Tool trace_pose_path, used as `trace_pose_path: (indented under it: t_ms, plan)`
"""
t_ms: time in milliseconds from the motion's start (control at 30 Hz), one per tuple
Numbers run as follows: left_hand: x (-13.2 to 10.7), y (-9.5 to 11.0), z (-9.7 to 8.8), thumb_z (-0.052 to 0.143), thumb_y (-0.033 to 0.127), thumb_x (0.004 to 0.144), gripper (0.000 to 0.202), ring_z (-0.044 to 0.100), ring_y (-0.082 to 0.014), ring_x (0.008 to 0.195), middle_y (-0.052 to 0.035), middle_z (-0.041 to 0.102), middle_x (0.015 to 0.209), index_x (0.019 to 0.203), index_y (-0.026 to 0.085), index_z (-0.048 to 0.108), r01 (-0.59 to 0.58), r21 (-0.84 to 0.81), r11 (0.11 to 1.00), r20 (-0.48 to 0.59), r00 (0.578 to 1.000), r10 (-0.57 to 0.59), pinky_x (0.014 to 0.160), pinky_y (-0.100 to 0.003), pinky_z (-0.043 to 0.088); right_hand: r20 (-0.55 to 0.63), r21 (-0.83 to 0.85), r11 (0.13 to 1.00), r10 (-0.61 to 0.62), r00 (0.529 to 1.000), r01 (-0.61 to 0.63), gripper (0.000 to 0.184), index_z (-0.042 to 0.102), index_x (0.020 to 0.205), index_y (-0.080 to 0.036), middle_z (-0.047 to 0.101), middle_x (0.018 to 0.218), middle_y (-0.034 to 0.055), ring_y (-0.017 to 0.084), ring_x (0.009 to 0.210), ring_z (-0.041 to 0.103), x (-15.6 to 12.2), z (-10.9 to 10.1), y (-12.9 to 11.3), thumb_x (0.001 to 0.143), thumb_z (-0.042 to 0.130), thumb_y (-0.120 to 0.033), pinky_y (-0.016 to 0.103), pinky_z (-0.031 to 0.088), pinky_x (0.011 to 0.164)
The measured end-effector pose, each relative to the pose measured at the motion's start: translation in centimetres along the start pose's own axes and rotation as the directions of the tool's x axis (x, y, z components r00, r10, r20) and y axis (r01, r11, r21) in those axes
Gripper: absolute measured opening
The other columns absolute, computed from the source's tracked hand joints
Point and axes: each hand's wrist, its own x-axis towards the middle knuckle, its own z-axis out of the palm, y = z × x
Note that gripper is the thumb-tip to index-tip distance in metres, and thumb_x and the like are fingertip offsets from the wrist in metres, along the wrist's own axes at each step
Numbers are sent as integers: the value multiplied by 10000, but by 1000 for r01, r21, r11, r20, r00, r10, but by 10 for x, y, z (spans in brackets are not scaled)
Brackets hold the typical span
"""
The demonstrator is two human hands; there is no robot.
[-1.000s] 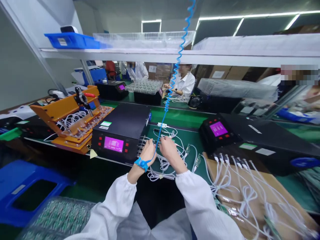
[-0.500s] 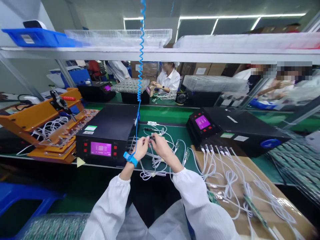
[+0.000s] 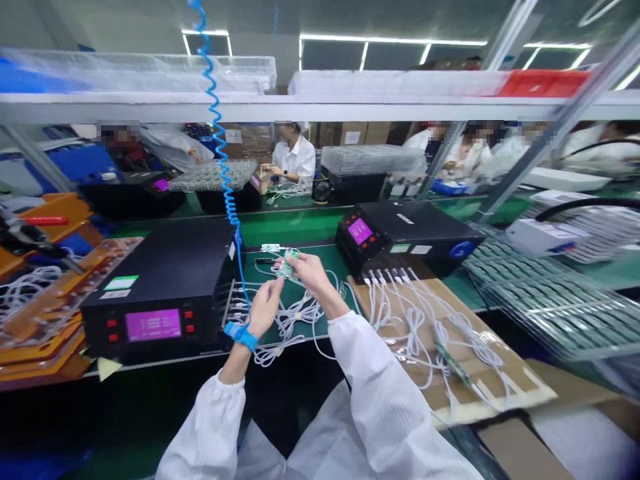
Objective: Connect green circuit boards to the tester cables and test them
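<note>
My right hand (image 3: 311, 273) is raised above the green bench mat and pinches a small green circuit board (image 3: 287, 265) by its edge. Just below it, my left hand (image 3: 265, 307) has its fingers curled on a white cable from the tangle of white cables (image 3: 295, 319) lying on the mat. A blue wrist strap (image 3: 241, 335) sits on my left wrist, and its coiled blue cord (image 3: 220, 147) rises to the shelf above. Both hands are right of a black tester box with a magenta screen (image 3: 165, 287).
A second black tester (image 3: 405, 237) stands to the right, with several white cables running onto a cardboard sheet (image 3: 450, 347). Trays of green boards (image 3: 550, 307) lie far right, an orange fixture (image 3: 45, 280) far left. Other people work across the line behind a shelf (image 3: 300, 107).
The view has swung to the right. My right hand lifted off the cable tangle and now holds a green board up; my left hand stayed low on the cables.
</note>
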Motion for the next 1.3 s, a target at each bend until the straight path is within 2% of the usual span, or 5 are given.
trace_pose_path:
  t_ms: [133,267,433,867,1300]
  plan:
    - [0,8,3,564,737,893,557,359,-120,515,40,414,588,693,224,485,19,20,1000,96,995,-20,471,-246,288,-5,204,979,-1,1000,2,151,658,844,-127,791,837,136,235,806,799,13,-1,2,884,782,-203,364,653,807]
    - [-17,17,-7,610,779,851,599,326,-101,505,52,400,585,697,218,467,117,-1,993,234,966,-114,462,-225,287,-260,52,989,-122,958,140,63,617,962,-140,785,862,111,199,873,793,42,-25,-7,992,609,-194,312,637,827]
    - [-24,24,-22,728,733,807,563,526,-148,611,56,372,508,739,197,571,185,-277,943,162,976,-144,581,-228,464,-220,-281,956,-151,964,85,142,563,1128,-150,767,867,63,171,777,773,63,-45,-1,989,538,-142,300,613,772]
    - [21,33,-15,638,127,951,126,398,-39,522,-13,533,740,840,121,579,371,-725,579,131,901,-413,474,-172,321,167,-959,228,-24,986,168,298,706,1176,-183,725,1260,149,273,1239,669,64,-5,33,892,691,-97,344,489,1019]
    - [47,11,24,586,288,1025,276,323,-43,471,21,488,672,794,146,530,369,-815,447,140,874,-465,462,-191,228,484,-875,-45,-147,863,483,191,660,1172,-179,734,1090,119,251,1096,631,25,-23,-1,1049,539,-261,299,440,849]
